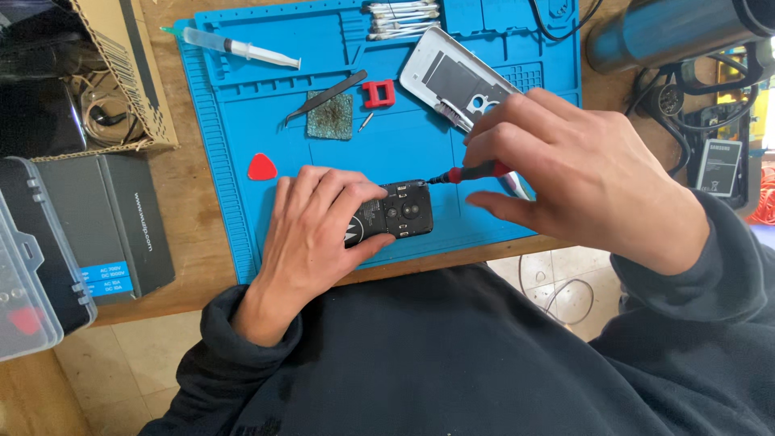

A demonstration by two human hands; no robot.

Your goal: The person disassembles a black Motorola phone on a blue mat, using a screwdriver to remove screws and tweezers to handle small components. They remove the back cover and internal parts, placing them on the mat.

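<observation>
A black phone with its back cover off [397, 213] lies on the blue work mat [242, 145] near the front edge. My left hand [311, 234] presses down on it and holds its left part. My right hand [581, 173] grips a small red-handled screwdriver [472, 172]. Its tip touches the phone's upper right corner. The white back cover [456, 77] lies on the mat just behind my right hand.
On the mat lie a syringe [242, 48], black tweezers [323, 97], a green pad [331, 117], a red block [379, 94], a red pick [261, 167] and cotton swabs [404, 20]. A cardboard box [121, 73] and grey boxes [105, 218] stand left. A dark cylinder [670, 32] and a battery [718, 165] sit right.
</observation>
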